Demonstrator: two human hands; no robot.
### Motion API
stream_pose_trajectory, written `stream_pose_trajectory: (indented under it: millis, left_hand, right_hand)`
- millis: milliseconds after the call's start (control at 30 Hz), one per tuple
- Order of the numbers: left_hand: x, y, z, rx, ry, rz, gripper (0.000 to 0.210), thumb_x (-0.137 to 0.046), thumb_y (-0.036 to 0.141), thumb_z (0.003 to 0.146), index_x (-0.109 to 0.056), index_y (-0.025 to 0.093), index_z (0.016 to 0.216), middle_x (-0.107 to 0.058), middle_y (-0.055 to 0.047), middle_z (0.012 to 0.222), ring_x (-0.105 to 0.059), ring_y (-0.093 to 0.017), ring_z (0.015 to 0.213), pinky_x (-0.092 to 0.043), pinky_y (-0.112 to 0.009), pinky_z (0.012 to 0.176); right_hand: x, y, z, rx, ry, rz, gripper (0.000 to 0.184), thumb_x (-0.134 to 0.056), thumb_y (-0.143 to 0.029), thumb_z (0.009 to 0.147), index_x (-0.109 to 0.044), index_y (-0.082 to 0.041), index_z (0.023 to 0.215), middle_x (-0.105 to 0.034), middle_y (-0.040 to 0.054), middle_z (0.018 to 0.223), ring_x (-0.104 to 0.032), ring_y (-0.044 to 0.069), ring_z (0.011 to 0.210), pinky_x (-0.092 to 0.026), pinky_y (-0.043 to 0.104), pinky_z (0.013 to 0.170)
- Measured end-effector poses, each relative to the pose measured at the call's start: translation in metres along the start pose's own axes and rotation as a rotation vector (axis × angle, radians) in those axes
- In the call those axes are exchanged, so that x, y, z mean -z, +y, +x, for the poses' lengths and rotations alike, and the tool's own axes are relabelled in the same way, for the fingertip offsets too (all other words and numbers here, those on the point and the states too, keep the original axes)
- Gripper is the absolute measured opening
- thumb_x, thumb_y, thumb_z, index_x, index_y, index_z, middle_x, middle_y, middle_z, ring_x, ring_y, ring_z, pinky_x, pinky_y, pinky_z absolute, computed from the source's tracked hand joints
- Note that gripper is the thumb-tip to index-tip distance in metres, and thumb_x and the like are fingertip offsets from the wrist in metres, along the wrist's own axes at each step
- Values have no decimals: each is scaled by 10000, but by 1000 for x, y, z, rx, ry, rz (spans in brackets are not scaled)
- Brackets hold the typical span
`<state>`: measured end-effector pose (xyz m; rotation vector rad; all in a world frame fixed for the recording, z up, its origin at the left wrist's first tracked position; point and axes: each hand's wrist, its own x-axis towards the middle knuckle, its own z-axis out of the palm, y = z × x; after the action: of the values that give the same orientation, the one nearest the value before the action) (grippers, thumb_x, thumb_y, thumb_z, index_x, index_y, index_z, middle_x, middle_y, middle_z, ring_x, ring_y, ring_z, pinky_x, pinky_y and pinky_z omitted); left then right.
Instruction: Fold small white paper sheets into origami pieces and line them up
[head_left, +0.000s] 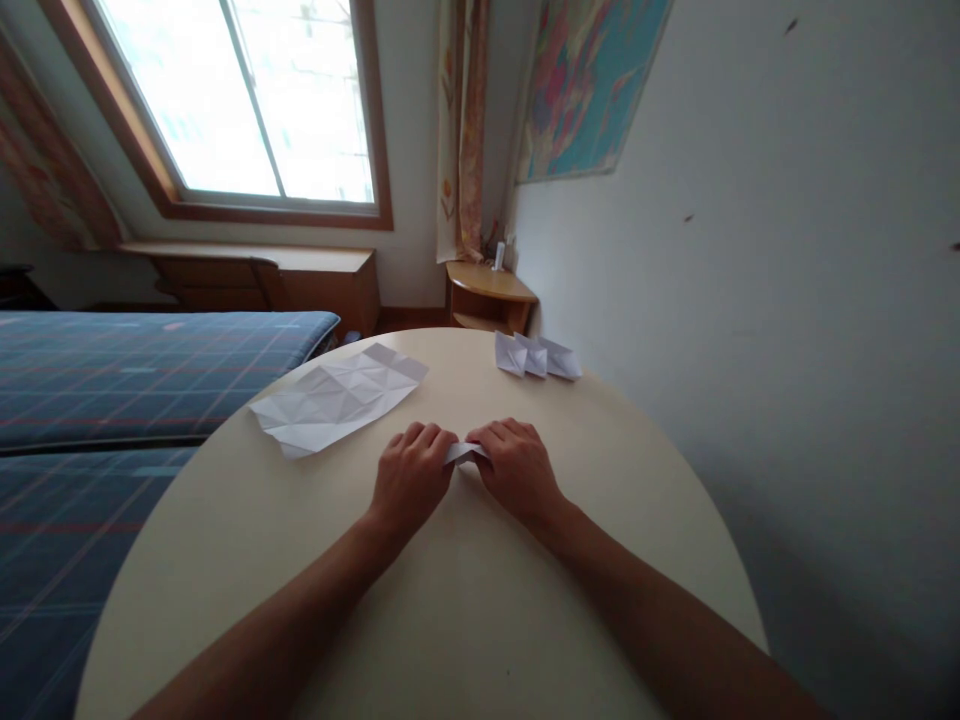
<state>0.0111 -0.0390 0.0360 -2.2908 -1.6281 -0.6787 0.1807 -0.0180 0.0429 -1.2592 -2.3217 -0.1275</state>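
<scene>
A small piece of folded white paper (466,453) is held between my two hands just above the round table (465,620). My left hand (416,468) is closed on its left end, and my right hand (517,465) is closed on its right end. Only the creased middle of the paper shows; both ends are covered by my fingers. Beyond my left hand lies an unfolded white sheet (337,395), marked with many crease lines. Near the table's far right edge stand several folded paper pieces (534,356) in a row, close together.
A bed with a blue plaid cover (135,380) adjoins the table on the left. The wall (787,330) runs close along the right, with a map (585,90) on it. A corner shelf (491,285) and a desk (300,260) stand beyond, below a window (240,100).
</scene>
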Motion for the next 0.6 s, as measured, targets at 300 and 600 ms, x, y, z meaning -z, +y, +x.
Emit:
stream_pose_trajectory:
  millis: [300, 600]
  left_hand:
    - [1, -1, -1, -47, 15, -18, 119, -660, 202, 863, -636, 231, 975, -688, -32, 953, -587, -244, 932, -439, -351, 782]
    - [1, -2, -1, -16, -5, 12, 45, -618, 188, 893, -636, 218, 923, -675, -44, 909, -588, -243, 917, -437, -353, 781]
  right_hand:
    - [3, 1, 0, -5, 5, 7, 163, -598, -123, 858, -678, -213, 968, -715, 37, 952, -581, 222, 945, -327, 341, 832]
    - [-2, -1, 0, 45, 2, -14, 115, -629, -169, 878, -668, -208, 979, -710, 38, 947, -587, 216, 936, -318, 340, 848]
